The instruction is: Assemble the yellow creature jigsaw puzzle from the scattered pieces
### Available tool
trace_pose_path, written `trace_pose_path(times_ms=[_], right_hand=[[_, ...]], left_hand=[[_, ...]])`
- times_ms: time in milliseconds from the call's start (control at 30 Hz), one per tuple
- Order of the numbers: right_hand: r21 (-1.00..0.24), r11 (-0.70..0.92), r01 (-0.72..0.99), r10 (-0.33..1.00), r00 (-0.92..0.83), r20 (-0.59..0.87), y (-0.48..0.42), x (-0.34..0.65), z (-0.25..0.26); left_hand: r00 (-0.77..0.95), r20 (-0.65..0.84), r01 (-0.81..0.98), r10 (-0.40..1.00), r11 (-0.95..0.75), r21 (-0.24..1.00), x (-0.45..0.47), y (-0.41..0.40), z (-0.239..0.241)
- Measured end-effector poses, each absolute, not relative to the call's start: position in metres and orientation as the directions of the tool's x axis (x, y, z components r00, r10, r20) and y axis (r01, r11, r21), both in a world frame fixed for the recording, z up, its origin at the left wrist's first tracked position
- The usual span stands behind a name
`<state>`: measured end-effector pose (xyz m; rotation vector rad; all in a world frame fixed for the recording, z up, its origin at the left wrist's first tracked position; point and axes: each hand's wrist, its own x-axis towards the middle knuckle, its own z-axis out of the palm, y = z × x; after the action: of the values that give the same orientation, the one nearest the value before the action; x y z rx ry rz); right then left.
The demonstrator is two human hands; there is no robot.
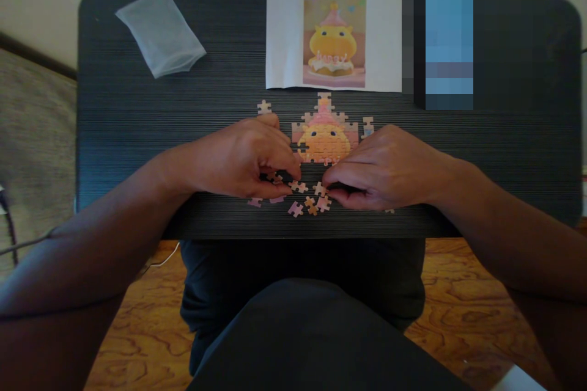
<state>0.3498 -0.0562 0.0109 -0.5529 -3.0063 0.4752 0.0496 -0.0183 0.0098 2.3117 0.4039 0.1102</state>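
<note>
A partly joined jigsaw (323, 134) showing a yellow figure with a pink hat lies mid-table. My left hand (243, 159) rests just left of it, fingers curled in a pinch over small loose pieces (275, 178). My right hand (389, 168) sits to the right of the jigsaw's lower edge, fingers pressed together near a loose piece (320, 188). What either pinch holds is hidden. Several loose pieces (309, 203) lie between and below the two hands.
A printed reference picture (334, 40) on white paper lies at the back of the dark table (114, 134). A clear plastic bag (160, 32) sits at the back left. Single pieces lie at the jigsaw's left (263, 107) and right (367, 126).
</note>
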Motion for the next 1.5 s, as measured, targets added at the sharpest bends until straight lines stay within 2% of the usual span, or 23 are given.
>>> trace_pose_path(times_ms=[400, 967, 1233, 1500], right_hand=[[-0.288, 0.897, 0.337, 0.351, -0.936, 0.000, -0.0562, 0.3510, 0.0110], [-0.288, 0.912, 0.292, 0.348, -0.923, 0.166, -0.0564, 0.3545, 0.0086], [-0.295, 0.900, 0.319, 0.367, -0.922, 0.123, -0.0559, 0.3566, 0.0092], [-0.283, 0.896, 0.341, 0.352, -0.936, -0.012, -0.0573, 0.3497, 0.0149]], left_hand=[[0.958, -0.032, 0.229, 0.285, -0.692, 0.684, 0.0499, -0.0194, 0.0131], [0.956, -0.046, 0.246, 0.290, -0.705, 0.666, 0.0489, -0.0211, 0.0100], [0.963, -0.021, 0.209, 0.268, -0.699, 0.684, 0.0474, -0.0209, 0.0074], [0.971, 0.045, 0.138, 0.236, -0.698, 0.703, 0.0513, -0.0228, 0.0116]])
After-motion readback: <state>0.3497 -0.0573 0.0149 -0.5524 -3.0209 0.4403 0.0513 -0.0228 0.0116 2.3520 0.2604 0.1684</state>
